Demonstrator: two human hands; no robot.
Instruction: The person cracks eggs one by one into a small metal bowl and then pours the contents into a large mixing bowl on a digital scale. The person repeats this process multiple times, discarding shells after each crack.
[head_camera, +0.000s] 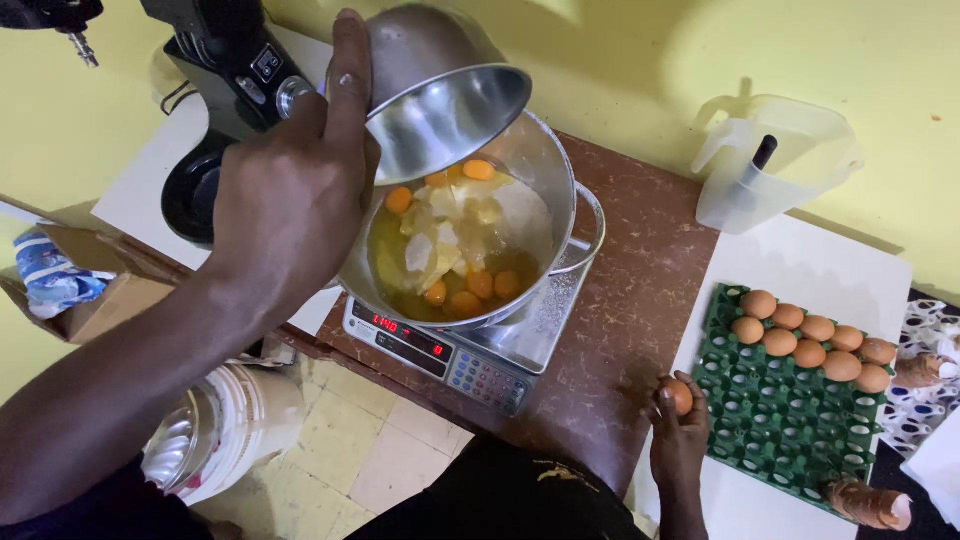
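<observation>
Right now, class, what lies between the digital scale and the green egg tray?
In the head view, only bare brown tabletop separates the digital scale from the green egg tray.

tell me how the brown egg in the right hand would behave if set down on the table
The egg is rounded and smooth, so it would probably roll on the flat brown table. Its thin shell is likely fragile; the right hand cradles it in its fingertips, beside the green egg tray.

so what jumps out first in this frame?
The left hand tips a small steel bowl over a big mixing bowl of yolks and butter, which sits on a scale at centre. Lower right, the right hand holds an egg beside a green egg tray.
</observation>
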